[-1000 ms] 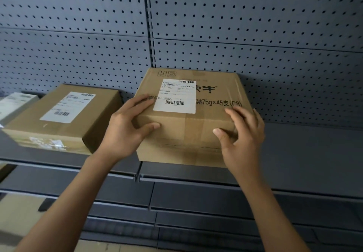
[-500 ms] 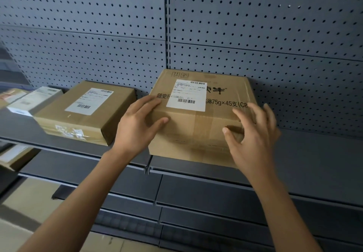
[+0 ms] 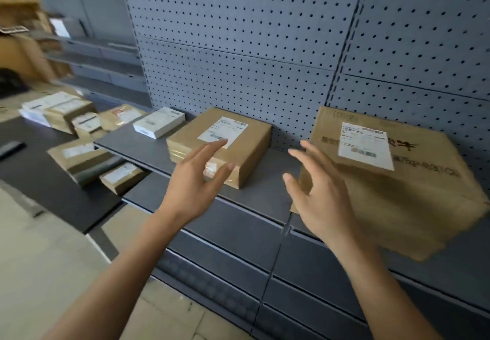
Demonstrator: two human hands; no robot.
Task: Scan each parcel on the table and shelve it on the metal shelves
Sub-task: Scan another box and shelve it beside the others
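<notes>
On the shelf (image 3: 265, 201) before us sit two brown boxes, both backed against the grey pegboard (image 3: 238, 48). Our big box (image 3: 392, 193) lies at the right, with its near corner past the shelf's front edge; its white label (image 3: 364, 144) faces up, the barcodes too blurred to read. Black print runs beside the label: we make out Chinese characters and a smeared line that seems to begin "75g". A smaller box (image 3: 225, 148) sits to the left, labelled on top, with clear tape across its near face. Further left on the same shelf lies a white parcel (image 3: 159, 122).

Our left hand (image 3: 196, 180) hovers with fingers spread and empty, in front of the smaller box. Our right hand (image 3: 320, 199) is spread wide too, holding nothing, just in front of the big box's left corner; we cannot tell whether it touches the card.

Off to the left, a dark worktop (image 3: 39, 175) carries a loose pile of parcels (image 3: 71, 117), brown and white, all labelled but unreadable. Lower shelves run beneath us.
</notes>
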